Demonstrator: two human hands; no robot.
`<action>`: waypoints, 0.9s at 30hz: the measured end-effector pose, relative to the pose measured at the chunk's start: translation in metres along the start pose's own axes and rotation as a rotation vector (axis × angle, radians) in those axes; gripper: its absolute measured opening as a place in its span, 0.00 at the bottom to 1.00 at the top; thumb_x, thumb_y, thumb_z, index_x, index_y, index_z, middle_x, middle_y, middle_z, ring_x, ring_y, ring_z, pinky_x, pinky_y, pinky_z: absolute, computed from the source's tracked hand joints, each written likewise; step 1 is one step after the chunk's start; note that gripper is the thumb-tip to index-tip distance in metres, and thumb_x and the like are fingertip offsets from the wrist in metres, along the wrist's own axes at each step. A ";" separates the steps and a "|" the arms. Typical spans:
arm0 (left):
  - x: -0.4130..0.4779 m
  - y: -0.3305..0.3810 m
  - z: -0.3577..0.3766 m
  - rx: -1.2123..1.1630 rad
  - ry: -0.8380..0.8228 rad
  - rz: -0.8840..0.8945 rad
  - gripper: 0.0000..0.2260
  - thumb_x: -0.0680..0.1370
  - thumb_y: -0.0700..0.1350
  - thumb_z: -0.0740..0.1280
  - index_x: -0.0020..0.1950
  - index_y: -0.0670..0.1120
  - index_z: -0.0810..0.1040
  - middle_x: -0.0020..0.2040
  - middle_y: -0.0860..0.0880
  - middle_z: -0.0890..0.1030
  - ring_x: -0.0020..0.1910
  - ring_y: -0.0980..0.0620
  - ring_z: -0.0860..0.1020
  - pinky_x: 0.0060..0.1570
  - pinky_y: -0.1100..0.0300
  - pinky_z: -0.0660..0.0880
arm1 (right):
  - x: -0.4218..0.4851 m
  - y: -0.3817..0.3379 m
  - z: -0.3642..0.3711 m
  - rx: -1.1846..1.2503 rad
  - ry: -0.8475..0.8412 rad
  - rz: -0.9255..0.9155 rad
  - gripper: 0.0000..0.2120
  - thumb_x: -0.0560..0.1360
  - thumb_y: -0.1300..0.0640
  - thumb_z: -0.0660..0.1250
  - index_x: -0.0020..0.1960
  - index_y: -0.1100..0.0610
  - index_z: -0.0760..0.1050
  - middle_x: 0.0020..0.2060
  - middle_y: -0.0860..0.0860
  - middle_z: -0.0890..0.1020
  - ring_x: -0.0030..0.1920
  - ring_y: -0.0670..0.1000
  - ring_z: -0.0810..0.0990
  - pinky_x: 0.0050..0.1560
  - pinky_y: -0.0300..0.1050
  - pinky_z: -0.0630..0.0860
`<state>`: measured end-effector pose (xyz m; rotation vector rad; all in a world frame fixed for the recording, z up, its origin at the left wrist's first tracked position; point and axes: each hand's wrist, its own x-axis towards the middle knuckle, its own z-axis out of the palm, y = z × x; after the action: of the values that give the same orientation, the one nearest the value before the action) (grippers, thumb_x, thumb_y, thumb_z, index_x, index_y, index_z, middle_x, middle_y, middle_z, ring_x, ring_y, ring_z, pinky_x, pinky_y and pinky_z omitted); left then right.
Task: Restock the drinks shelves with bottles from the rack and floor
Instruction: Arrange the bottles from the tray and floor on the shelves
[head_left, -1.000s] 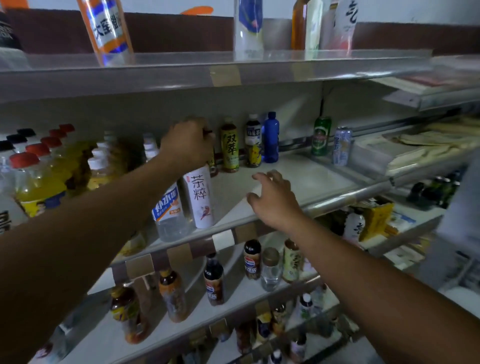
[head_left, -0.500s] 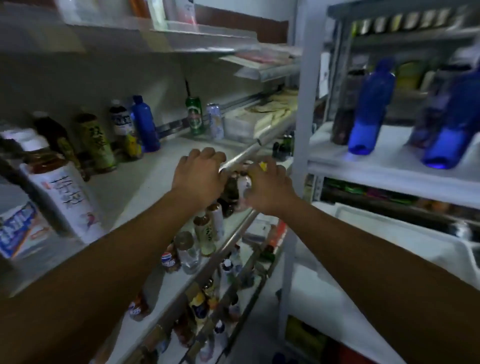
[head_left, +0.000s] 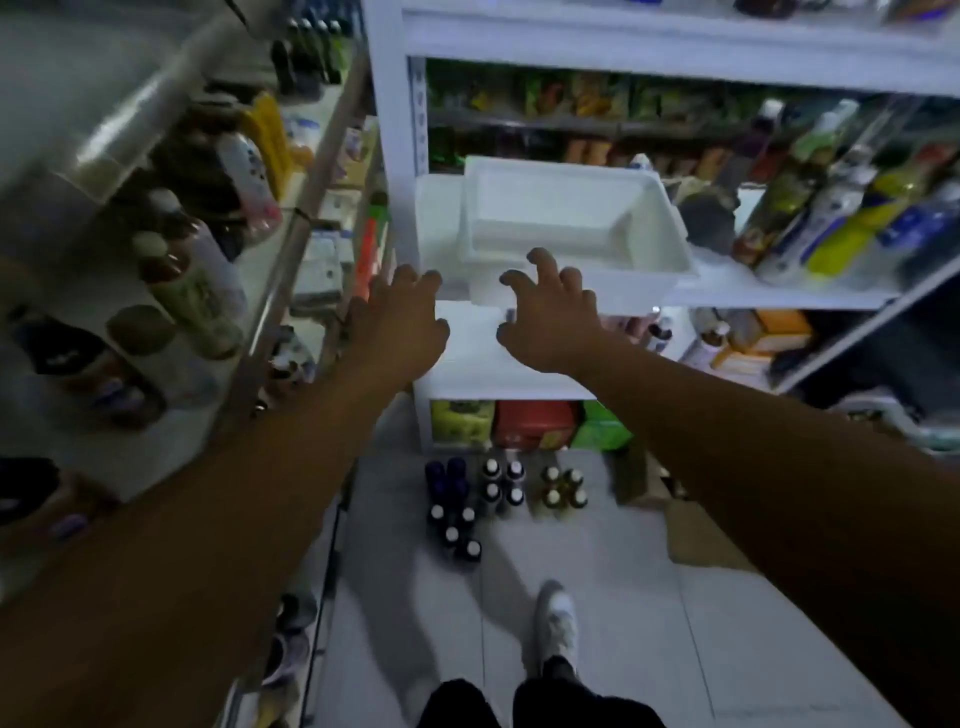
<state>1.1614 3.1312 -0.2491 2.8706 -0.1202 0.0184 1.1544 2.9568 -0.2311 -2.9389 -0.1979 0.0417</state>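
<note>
Both my hands are stretched out in front of me and hold nothing. My left hand (head_left: 400, 317) has loosely spread fingers beside the white rack's post. My right hand (head_left: 550, 312) has its fingers curled apart in the air, just in front of a white plastic bin (head_left: 566, 223) on the white rack (head_left: 779, 299). Several bottles stand in rows on the floor (head_left: 467, 499) at the rack's foot: dark blue ones, white-capped ones and yellow-capped ones. The drinks shelves (head_left: 249, 332) run along the left with bottles lying blurred in view.
More bottles (head_left: 831, 208) stand on the rack's right side. Coloured boxes (head_left: 535, 423) sit under its lowest board. My white shoe (head_left: 556, 623) is on the tiled floor (head_left: 623, 623) behind the bottle rows. A cardboard piece (head_left: 696, 530) lies at the right.
I have turned from the drinks shelves to the white rack and looked down. My left hand let go of the white bottle on the shelf, and both hands now reach toward the rack.
</note>
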 end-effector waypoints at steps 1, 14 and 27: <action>-0.005 0.004 0.014 -0.006 -0.028 0.012 0.25 0.79 0.49 0.64 0.75 0.49 0.64 0.72 0.43 0.66 0.68 0.37 0.67 0.64 0.43 0.68 | -0.007 0.008 0.011 -0.006 -0.021 0.017 0.31 0.75 0.51 0.66 0.76 0.51 0.62 0.77 0.54 0.54 0.71 0.63 0.60 0.66 0.57 0.63; -0.016 0.036 0.160 -0.101 -0.340 -0.072 0.13 0.78 0.40 0.65 0.62 0.39 0.73 0.58 0.38 0.74 0.57 0.37 0.75 0.54 0.42 0.75 | -0.042 0.116 0.142 0.032 -0.299 0.104 0.26 0.73 0.53 0.66 0.70 0.55 0.67 0.70 0.58 0.64 0.65 0.65 0.68 0.63 0.61 0.68; -0.054 -0.039 0.359 -0.158 -0.636 -0.289 0.19 0.79 0.46 0.65 0.69 0.44 0.70 0.66 0.39 0.73 0.61 0.36 0.74 0.57 0.46 0.73 | -0.051 0.150 0.341 0.201 -0.631 0.360 0.29 0.76 0.51 0.64 0.76 0.52 0.62 0.76 0.55 0.59 0.72 0.63 0.62 0.67 0.58 0.65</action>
<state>1.1115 3.0774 -0.6070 2.5994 0.1667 -0.9118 1.1098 2.8695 -0.5941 -2.6237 0.2380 0.9758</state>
